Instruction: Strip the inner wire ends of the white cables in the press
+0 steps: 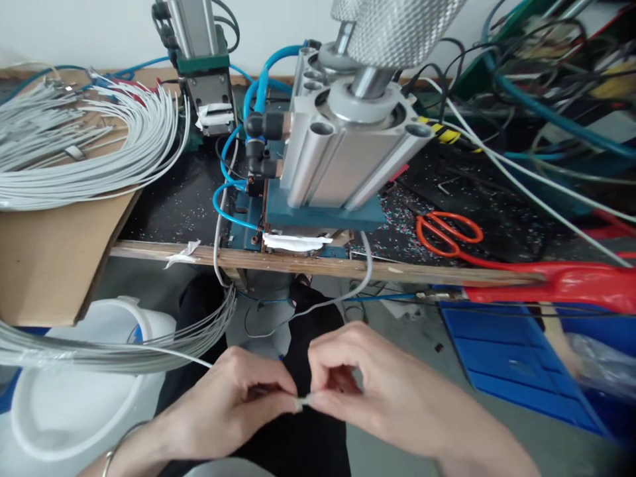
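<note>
My left hand (233,404) and my right hand (368,384) meet low in the view, over my lap in dark trousers. Both pinch the end of a thin grey cable (304,399) between thumb and fingertips. The cable (173,354) runs left from my left hand toward a bundle of similar grey cables (124,351) lying across my knee. Straight ahead, on the bench edge, stands a pneumatic press (342,159) with a silver cylinder block, blue air hoses and a blue base.
A fan of grey cables (84,146) lies on cardboard (50,258) at the left. Orange-handled scissors (447,235) rest on the black bench right of the press. A white bucket (74,397) sits lower left, a blue crate (517,358) lower right, tangled wires behind.
</note>
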{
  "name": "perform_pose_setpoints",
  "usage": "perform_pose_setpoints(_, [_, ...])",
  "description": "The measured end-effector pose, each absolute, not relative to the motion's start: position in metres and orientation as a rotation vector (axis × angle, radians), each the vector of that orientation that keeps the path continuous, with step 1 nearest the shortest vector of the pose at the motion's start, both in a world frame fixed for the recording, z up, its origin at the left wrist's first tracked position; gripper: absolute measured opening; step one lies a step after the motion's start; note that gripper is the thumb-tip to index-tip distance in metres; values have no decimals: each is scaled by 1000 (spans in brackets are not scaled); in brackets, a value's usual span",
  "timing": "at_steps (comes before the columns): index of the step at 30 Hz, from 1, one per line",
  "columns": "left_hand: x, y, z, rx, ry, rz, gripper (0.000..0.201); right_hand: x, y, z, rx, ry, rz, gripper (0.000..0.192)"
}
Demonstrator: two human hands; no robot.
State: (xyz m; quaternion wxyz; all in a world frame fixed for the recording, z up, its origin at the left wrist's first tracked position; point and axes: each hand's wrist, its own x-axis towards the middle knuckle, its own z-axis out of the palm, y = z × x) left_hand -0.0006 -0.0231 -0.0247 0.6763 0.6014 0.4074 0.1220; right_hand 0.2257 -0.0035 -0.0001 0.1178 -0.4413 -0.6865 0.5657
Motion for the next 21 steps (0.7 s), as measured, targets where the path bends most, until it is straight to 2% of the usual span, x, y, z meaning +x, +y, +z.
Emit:
perform_pose_setpoints(2, [1, -23, -22, 1324, 856, 237, 29, 230, 3, 2, -1223, -1959, 1892, 22])
perform_pose_setpoints(4, [5, -25, -21, 1160, 897, 345, 32, 224, 5, -1, -1176, -1617, 1976, 21])
perform_pose_setpoints(7, [15, -27, -21, 1012, 1022, 619, 37, 203, -3, -16, -1136, -1045, 1755, 25])
perform_pose_setpoints(10, [24, -27, -20, 1000, 1097, 778, 36, 179, -15, -36, -1061, -761, 1542, 23])
perform_pose_setpoints(15, [29, -26, -22, 915, 1121, 845, 33, 162, -29, -57, -1022, -703, 1446, 20])
perform_pose_setpoints(21, [19, -25, -23, 1077, 1174, 779, 31, 158, -29, -56, -1037, -737, 1368, 9])
